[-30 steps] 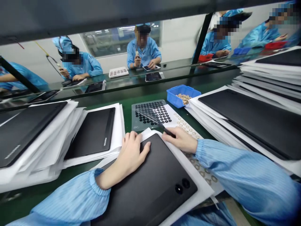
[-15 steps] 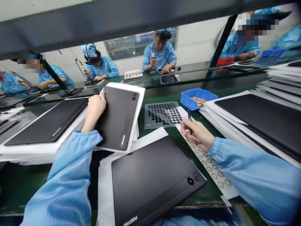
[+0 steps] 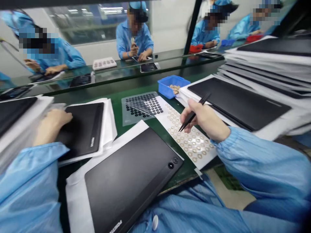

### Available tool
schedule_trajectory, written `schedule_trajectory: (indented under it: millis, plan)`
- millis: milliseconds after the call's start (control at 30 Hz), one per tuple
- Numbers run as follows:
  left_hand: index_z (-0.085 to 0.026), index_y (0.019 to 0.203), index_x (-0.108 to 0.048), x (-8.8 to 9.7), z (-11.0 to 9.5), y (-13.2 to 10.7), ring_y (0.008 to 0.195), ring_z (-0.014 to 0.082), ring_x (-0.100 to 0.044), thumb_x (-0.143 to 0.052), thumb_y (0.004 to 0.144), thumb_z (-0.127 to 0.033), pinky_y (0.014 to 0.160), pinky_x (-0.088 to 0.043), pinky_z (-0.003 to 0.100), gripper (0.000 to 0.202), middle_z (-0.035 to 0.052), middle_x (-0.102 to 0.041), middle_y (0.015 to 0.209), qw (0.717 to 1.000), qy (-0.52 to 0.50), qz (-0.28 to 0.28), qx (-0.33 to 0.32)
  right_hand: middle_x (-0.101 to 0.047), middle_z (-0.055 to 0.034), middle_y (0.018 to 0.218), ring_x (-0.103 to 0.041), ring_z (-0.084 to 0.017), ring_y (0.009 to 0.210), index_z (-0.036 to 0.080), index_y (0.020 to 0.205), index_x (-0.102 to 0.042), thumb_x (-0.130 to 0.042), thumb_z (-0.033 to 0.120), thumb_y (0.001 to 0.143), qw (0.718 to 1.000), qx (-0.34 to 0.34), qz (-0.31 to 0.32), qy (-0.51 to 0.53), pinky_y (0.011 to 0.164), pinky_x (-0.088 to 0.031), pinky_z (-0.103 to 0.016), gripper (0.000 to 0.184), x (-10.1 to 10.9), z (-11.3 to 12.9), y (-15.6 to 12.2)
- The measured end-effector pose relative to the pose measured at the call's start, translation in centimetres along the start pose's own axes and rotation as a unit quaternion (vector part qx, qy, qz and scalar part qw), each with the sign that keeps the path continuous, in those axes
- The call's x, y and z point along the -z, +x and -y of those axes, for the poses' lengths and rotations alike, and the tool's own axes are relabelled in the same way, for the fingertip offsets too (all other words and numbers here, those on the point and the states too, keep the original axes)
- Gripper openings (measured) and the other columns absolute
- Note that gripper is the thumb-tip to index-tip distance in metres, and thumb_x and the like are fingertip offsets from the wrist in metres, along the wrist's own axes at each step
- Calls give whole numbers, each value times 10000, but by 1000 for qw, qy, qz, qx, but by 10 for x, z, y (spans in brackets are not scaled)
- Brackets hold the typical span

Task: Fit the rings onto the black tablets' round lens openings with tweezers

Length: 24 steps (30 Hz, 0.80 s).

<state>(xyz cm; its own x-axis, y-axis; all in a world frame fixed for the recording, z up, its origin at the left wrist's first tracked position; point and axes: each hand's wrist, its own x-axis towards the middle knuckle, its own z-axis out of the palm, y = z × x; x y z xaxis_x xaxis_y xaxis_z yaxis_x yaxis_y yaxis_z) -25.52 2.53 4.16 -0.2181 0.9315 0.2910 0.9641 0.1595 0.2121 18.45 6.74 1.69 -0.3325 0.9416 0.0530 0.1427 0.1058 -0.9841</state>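
Observation:
My left hand (image 3: 52, 124) lies flat on a black POSITIVO tablet (image 3: 81, 129), which rests on white sheets at the left and looks slightly blurred. My right hand (image 3: 204, 119) grips black tweezers (image 3: 194, 111), with their tips over a white strip of beige ring stickers (image 3: 187, 136). A sheet of black ring stickers (image 3: 141, 106) lies just beyond that strip. Nearer me, a second black tablet (image 3: 128, 183) lies on a white sheet (image 3: 107, 152), with its twin round camera openings facing up.
A blue bin (image 3: 173, 85) of small beige parts stands past the stickers. Stacks of black tablets (image 3: 238, 103) interleaved with white sheets rise on the right, and another stack (image 3: 14, 111) lies far left. Several co-workers in blue suits sit beyond a glass partition (image 3: 116, 74).
A tablet my left hand carried now lies on the left pile, with that hand resting on it. My right hand has shifted, tweezers over the ring strip. The view has swung.

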Motion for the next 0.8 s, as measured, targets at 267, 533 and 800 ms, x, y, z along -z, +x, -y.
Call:
schedule_trajectory:
  millis: [267, 533, 800]
  plan:
    - [-142, 975, -623, -50, -195, -40, 1095, 237, -566, -423, 929, -373, 995, -429, 375, 309, 80, -647, 1043, 953, 45, 99, -284, -698, -53, 647, -712, -197, 611, 177, 742, -594, -782, 510, 654, 999, -5, -48, 18, 565, -621, -291, 393, 6, -47, 19]
    - [-121, 1159, -585, -116, -228, -78, 1158, 293, -468, -379, 972, -208, 944, -442, 467, 292, 114, -593, 1230, 899, -66, 120, -416, -670, -14, 563, -688, -205, 507, 214, 795, -505, -606, 470, 836, 986, 24, -107, -124, 496, -576, -308, 278, 0, -72, 20]
    - [-113, 1141, -600, -118, -229, -78, 1121, 307, -465, -391, 955, -177, 925, -446, 486, 287, 111, -604, 1195, 901, -84, 106, -413, -668, -17, 566, -681, -207, 509, 220, 762, -505, -661, 515, 781, 989, 9, -105, -104, 525, -571, -319, 334, -2, -74, 22]
